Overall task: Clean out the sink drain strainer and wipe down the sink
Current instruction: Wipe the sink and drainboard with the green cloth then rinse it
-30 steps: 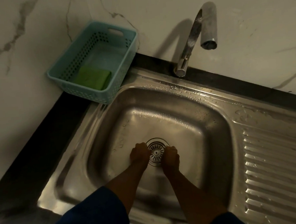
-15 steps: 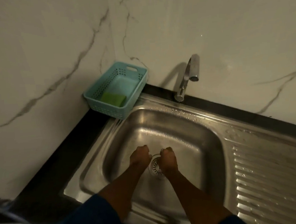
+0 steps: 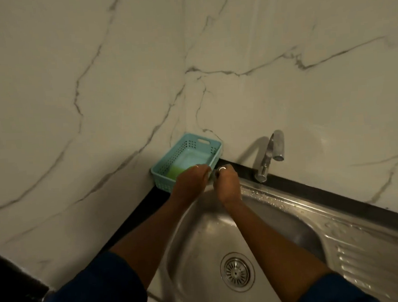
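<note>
The steel sink point(image 3: 292, 217) fills the lower right, with the round perforated drain strainer point(image 3: 237, 271) seated in the bottom of its bowl. Both my hands are raised to the sink's far left corner, away from the drain. My left hand point(image 3: 190, 178) is curled over the near right rim of the teal basket point(image 3: 170, 162), just above the green sponge point(image 3: 174, 172) inside it. My right hand point(image 3: 227, 180) is curled close beside it. A small grey bit point(image 3: 212, 174) shows between the two hands; what it is and which hand holds it are unclear.
A chrome tap point(image 3: 270, 155) rises from the black counter strip point(image 3: 326, 195) right of my hands. The ribbed draining board point(image 3: 377, 263) lies at the right. Marble wall point(image 3: 187, 69) backs the corner; black counter point(image 3: 136, 216) runs along the left.
Both hands left the drain strainer and rose to the basket corner. The view tilted up, showing more wall. The strainer is now uncovered.
</note>
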